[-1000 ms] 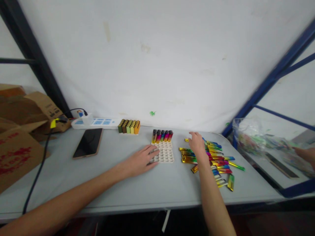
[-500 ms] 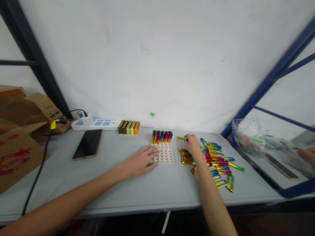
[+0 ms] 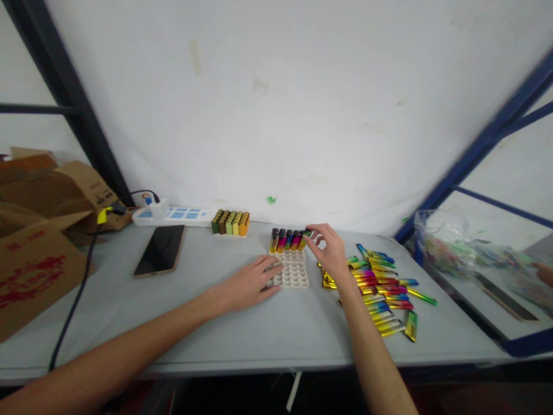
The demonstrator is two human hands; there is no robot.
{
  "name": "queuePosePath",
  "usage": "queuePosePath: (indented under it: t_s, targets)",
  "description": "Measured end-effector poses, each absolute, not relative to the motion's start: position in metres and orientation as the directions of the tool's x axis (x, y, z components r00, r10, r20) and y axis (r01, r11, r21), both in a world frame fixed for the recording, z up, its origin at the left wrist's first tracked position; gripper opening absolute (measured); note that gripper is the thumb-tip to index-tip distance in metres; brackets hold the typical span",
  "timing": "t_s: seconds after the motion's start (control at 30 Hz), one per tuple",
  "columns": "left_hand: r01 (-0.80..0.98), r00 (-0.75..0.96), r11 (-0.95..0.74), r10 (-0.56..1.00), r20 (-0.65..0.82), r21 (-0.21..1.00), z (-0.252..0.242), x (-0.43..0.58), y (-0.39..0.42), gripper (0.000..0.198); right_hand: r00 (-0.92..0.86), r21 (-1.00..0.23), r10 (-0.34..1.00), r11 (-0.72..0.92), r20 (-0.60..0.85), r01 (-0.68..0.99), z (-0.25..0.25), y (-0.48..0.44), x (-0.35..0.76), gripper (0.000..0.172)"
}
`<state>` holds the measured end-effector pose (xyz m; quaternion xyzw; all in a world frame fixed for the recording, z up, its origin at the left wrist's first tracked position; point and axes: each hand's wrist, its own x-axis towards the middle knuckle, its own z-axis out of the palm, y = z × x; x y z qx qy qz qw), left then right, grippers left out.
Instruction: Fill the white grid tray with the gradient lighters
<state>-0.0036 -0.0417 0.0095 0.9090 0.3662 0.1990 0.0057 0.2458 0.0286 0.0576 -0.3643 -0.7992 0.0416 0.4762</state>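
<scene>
You are pinching a green-and-yellow lighter [image 3: 303, 242] between the thumb and fingertips of your right hand [image 3: 330, 251], at the right end of the standing row of lighters [image 3: 281, 241] along the far side of the white tray [image 3: 296, 277]. Its long axis is running close to upright, its dark top sitting at your fingers and its body slanting down and slightly left from them; whether its foot is seated in a hole is too small to tell. Your right hand is the nearer one, pointing leftward at the row. Your left hand [image 3: 253, 282] is resting with fingers spread over the tray's left edge, gripping no lighter, while loose lighters [image 3: 389, 288] are lying on the worktop [image 3: 268, 340] around your right forearm.
</scene>
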Motion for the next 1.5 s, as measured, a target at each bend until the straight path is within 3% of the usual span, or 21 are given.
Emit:
queuePosePath:
  t_s: [0.23,0.67,1.5]
  targets:
    - [0.663,0.643,-0.729,0.672,0.367,0.173,0.009,-0.003,-0.041,0.044,-0.434,-0.451,0.613,0.786,0.66,0.423,0.037,0.034,0.225,0.021]
    - [0.657,0.647,-0.735,0.665,0.374,0.17,0.009,-0.003,-0.041,0.044,-0.394,-0.508,0.675,0.734,0.625,0.451,0.03,0.041,0.225,0.025]
    - [0.671,0.646,-0.726,0.673,0.36,0.154,0.007,-0.005,-0.041,0.045,-0.491,-0.402,0.627,0.773,0.605,0.491,0.028,0.044,0.224,0.029]
